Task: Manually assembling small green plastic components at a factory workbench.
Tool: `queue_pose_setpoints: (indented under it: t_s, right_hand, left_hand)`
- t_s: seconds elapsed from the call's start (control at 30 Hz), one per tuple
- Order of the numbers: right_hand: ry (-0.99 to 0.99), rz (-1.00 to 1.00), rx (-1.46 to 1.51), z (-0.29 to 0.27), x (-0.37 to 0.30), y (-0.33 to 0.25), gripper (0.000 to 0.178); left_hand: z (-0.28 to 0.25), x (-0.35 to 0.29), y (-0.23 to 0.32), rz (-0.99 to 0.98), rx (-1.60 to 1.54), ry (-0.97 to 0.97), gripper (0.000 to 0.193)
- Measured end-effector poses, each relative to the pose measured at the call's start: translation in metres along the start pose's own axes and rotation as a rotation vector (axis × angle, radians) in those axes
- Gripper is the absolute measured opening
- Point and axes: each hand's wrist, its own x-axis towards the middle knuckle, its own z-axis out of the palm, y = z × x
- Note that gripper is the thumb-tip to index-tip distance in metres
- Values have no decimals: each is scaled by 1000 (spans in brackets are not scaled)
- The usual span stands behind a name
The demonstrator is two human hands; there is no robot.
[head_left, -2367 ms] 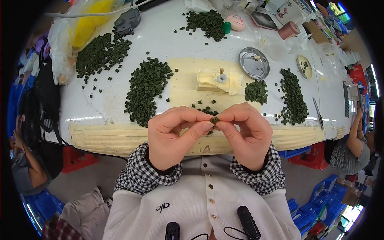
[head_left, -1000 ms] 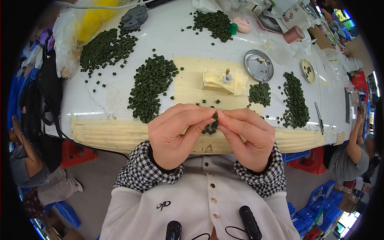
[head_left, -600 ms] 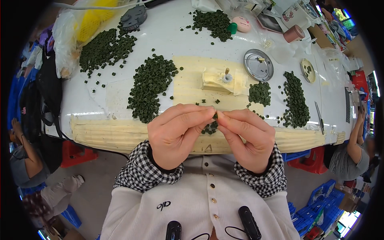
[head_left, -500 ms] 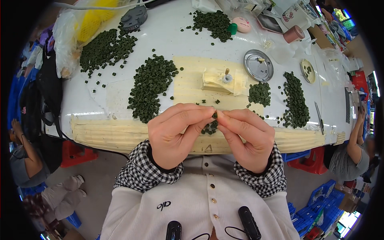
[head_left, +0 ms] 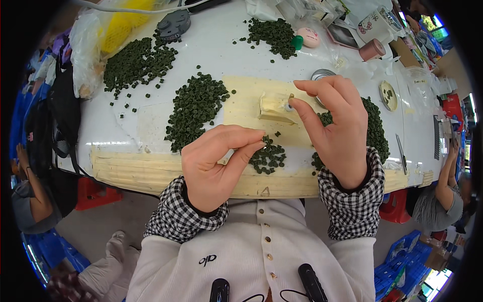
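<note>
Over the front of the table, my left hand [head_left: 214,166] is closed, with thumb and forefinger tips nearly together. Whether a small part sits between them is hard to make out. Just beyond those fingertips lies a small heap of dark green spool-shaped parts [head_left: 269,157]. My right hand [head_left: 339,126] is open, thumb and forefinger spread apart, beside a block wrapped in cream tape [head_left: 274,106]. A small white piece [head_left: 288,107] on the block is partly hidden by the right thumb. The right hand also covers parts of a round metal tin [head_left: 322,74] and the green parts behind it.
Larger green heaps lie at left centre [head_left: 193,110], far left [head_left: 136,65], far middle [head_left: 271,35] and right [head_left: 377,126]. Tweezers [head_left: 401,153] and a round dish [head_left: 388,95] are at the right. A grey device [head_left: 173,23] stands at the back. Co-workers sit at both sides.
My hands have come apart from their shared pinch. The right hand has moved away and right, opening beside the taped block. The left hand stays near its place, and the small green heap shows more fully.
</note>
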Motion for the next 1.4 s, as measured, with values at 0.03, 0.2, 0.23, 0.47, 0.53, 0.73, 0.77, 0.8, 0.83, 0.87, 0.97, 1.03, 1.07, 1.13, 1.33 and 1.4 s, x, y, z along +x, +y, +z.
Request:
queue_pose_setpoints:
  t_s: [0.03,0.2,0.23,0.47,0.53,0.73,0.77,0.8,0.83,0.87,0.97,1.03,1.07,1.13,1.33,1.4]
  right_hand:
    - [-5,-12,1,3,1,3,16]
    - [-51,-30,32,6,0,7,13]
    - [16,-22,54,2,1,4,12]
    - [-134,-127,460,-17,-8,-11,9]
    - [-188,51,635,-10,-14,-18,12]
    - [-287,125,693,-8,-13,-22,18]
    - [-288,111,675,-8,-13,-21,17]
    - [-289,96,657,-8,-13,-21,17]
    - [-292,90,642,-9,-12,-21,17]
    - [-294,83,626,-9,-12,-21,16]
    - [-294,65,609,-9,-12,-21,16]
    - [-289,61,618,-9,-12,-20,16]
    - [-285,63,627,-9,-12,-20,15]
    - [-224,95,676,-8,-13,-19,14]
    - [208,56,387,9,-8,-3,8]
    - [147,-20,200,9,-4,3,8]
  left_hand:
    - [0,0,0,3,7,-1,17]
    - [1,0,1,10,-4,2,17]
    - [1,1,2,10,-1,0,16]
    - [2,0,-1,18,13,-2,15]
    - [2,2,1,13,21,-12,15]
    - [2,1,1,10,30,-18,15]
    - [2,1,1,13,32,-20,15]
    - [1,1,1,15,34,-23,15]
    - [1,1,1,18,36,-26,15]
    - [1,1,1,14,32,-24,14]
    - [2,1,1,9,27,-21,14]
    - [2,1,1,13,29,-23,14]
    - [2,1,1,14,30,-19,14]
    - [2,1,1,15,31,-12,15]
    - [3,1,1,6,29,-9,15]
    - [3,0,0,2,21,0,15]
